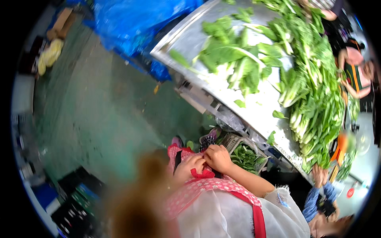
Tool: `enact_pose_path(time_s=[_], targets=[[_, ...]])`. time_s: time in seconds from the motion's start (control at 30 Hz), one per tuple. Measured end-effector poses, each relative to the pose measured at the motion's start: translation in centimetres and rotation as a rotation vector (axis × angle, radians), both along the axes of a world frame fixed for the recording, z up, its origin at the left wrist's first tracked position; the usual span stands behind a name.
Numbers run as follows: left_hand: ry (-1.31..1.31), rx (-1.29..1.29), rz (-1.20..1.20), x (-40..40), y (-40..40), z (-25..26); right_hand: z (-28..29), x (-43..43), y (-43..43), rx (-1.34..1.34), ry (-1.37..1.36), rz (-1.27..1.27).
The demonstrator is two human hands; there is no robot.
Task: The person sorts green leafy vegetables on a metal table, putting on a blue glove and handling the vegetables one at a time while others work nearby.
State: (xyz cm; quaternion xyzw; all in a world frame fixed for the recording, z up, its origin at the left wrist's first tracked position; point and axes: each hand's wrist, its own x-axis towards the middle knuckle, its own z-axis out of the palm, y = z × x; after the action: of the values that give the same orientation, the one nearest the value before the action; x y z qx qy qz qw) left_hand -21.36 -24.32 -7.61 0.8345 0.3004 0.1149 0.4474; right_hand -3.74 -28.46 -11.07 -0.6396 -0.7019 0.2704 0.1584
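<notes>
My left hand (189,168) lies at the waist of a pink flowered apron (205,187), beside a red bow (202,173). My right hand (218,157) meets it there with curled fingers. Whether either hand grips the apron's cloth or a tie is hidden. Ahead and to the right, a metal table (256,116) carries loose leafy greens (238,59) and a long heap of pale-stemmed leafy greens (318,98). Below the table edge, near my right hand, a woven basket (230,142) holds green leaves (244,157).
A blue plastic sheet (128,23) covers something left of the table. Another person's hands (320,175) touch the heap's near end; a co-worker (354,71) stands across the table. Dark crates (71,214) lie lower left. A yellow bag (50,56) and cardboard box (61,23) stand upper left.
</notes>
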Motion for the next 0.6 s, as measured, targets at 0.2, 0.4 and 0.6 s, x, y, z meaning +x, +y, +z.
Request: enact_pose_path(time_s=[0.2, 0.4, 0.6], targets=[[0.131, -0.319, -0.362, 4.1, -1.0, -6.7, 1.4, 4.0, -0.2, -0.001, 0.092, -0.140], [0.276, -0.370, -0.493, 9.3, 0.0, -6.7, 3.1, 7.0, 0.1, 0.056, 0.078, -0.175], [0.171, -0.377, -0.517, 11.5, -0.1, -8.3, 1.2, 8.7, -1.7, -0.007, 0.028, -0.180]])
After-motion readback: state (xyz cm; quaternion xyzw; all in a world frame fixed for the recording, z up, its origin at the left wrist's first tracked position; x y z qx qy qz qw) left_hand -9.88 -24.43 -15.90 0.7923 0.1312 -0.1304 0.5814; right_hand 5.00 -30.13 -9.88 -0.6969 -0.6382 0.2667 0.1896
